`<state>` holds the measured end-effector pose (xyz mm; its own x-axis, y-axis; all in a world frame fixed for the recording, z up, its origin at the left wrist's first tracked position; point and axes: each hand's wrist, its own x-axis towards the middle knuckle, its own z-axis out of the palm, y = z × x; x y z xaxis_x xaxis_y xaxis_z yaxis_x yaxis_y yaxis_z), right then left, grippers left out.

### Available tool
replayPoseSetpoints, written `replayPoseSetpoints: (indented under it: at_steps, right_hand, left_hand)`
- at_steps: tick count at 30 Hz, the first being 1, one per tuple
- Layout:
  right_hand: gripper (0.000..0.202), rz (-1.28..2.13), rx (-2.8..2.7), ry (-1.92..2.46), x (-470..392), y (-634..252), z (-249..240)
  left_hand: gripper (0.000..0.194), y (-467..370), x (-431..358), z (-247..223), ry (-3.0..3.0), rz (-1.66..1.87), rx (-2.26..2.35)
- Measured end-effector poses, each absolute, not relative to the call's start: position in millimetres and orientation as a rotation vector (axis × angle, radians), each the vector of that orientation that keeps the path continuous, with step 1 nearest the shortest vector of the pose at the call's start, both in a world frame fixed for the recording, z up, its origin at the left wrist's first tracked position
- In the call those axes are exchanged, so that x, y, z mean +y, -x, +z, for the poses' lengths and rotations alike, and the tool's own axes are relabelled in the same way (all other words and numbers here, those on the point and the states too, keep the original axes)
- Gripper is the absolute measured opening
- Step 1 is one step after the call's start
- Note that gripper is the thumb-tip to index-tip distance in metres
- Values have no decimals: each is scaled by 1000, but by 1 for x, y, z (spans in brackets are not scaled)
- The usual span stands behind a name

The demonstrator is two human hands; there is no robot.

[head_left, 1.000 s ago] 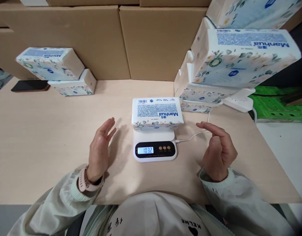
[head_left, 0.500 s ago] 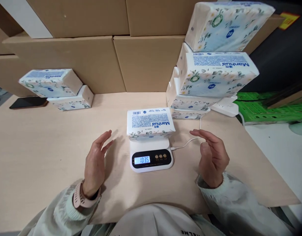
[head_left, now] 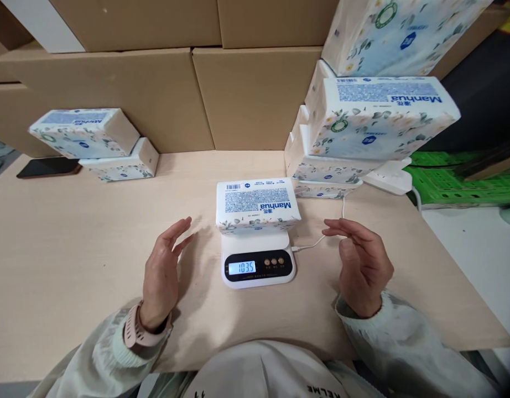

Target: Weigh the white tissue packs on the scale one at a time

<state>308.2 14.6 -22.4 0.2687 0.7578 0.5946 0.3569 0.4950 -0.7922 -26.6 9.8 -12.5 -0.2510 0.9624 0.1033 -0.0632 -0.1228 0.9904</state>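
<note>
A pack of tissues (head_left: 257,204) printed "Manhua" lies on a white digital scale (head_left: 258,271), whose lit display reads 103.5. To the left of the scale, my left hand (head_left: 162,271) is held above the table, fingers apart and nothing in it; a pink watch strap circles that wrist. My right hand (head_left: 360,265) hovers to the right of the scale, fingers stretched out and empty, close over the white cable (head_left: 311,246) plugged into the scale's side. Neither hand touches the tissue pack or the scale.
At the back right, a tall stack of tissue packs (head_left: 371,116) leans against cardboard boxes (head_left: 259,99). Two more tissue packs (head_left: 87,132) are piled at the back left beside a dark phone (head_left: 47,167). A white power strip (head_left: 390,178) and green crate (head_left: 466,179) are on the right.
The whole view has shifted slightly, with the table's back items sitting higher in the picture. My hands stay in the same pose, and the reading remains 103.5.
</note>
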Motion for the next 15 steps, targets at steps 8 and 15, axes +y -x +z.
replayPoseSetpoints:
  at_steps: [8,15]
  right_hand:
    - [34,346,-1346,1090,14,-309,-23]
    - [34,353,-1350,1085,14,-311,-23]
  left_hand:
    - [40,26,11,-11,-1084,1529,1280]
    - [41,26,10,-9,-1090,1522,1280]
